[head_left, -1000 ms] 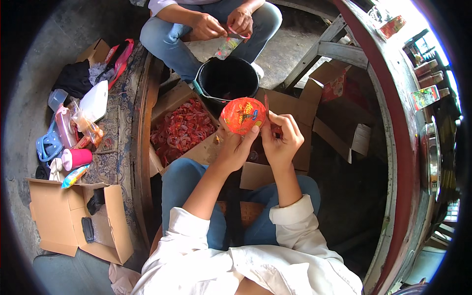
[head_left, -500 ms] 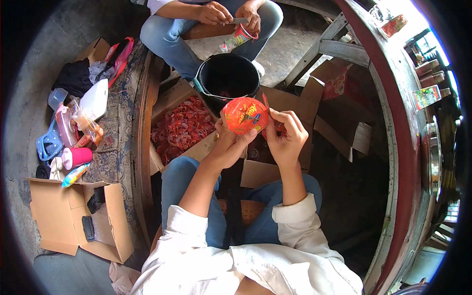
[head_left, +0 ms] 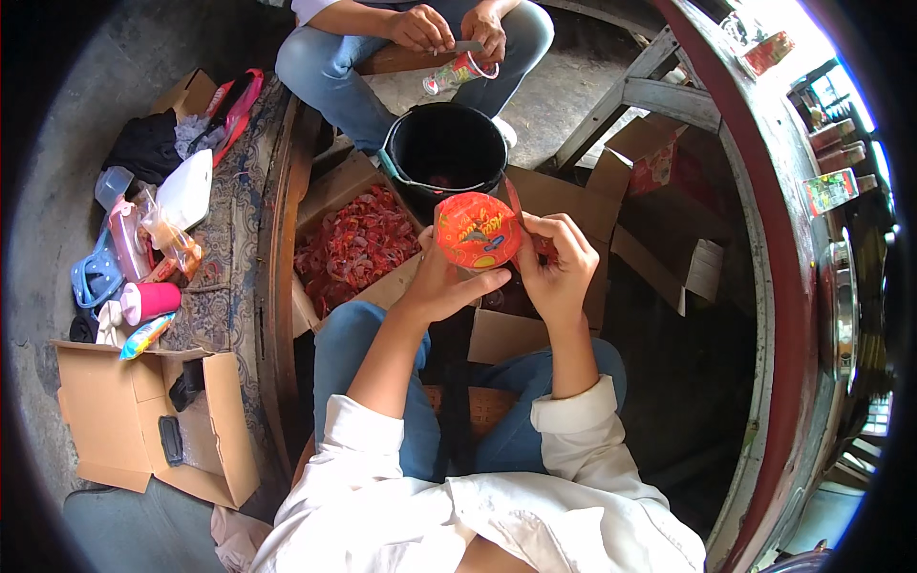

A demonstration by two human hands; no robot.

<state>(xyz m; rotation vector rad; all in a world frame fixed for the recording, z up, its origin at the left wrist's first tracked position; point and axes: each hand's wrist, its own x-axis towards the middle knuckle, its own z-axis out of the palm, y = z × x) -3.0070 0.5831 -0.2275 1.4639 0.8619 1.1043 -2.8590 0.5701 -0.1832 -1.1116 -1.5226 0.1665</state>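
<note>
My left hand (head_left: 441, 282) is closed around a cup with a round, red printed film lid (head_left: 475, 231), its top tilted up toward me. At the lid's right edge, my right hand (head_left: 557, 263) pinches a thin flat reddish strip (head_left: 514, 201). Whether this is a blade or a piece of film I cannot tell. More red shows behind the right fingers. Just beyond the cup stands a black bucket (head_left: 399, 172) with a pale handle. A carton of red film scraps (head_left: 353, 244) lies left of my hands, and below them is another open carton (head_left: 501, 349).
Opposite me, a seated person's hands (head_left: 458, 38) hold a grey flat blade and a clear, red-rimmed cup (head_left: 460, 74). A wooden frame (head_left: 669, 100) and red-edged counter (head_left: 740, 115) rise at right. Bags and clutter lie left, above an open cardboard box (head_left: 105, 411).
The lid has turned clockwise in my left hand and dipped slightly, and my left thumb has shifted lower. My right hand stays nearly in place. The other person's cup has tilted a little.
</note>
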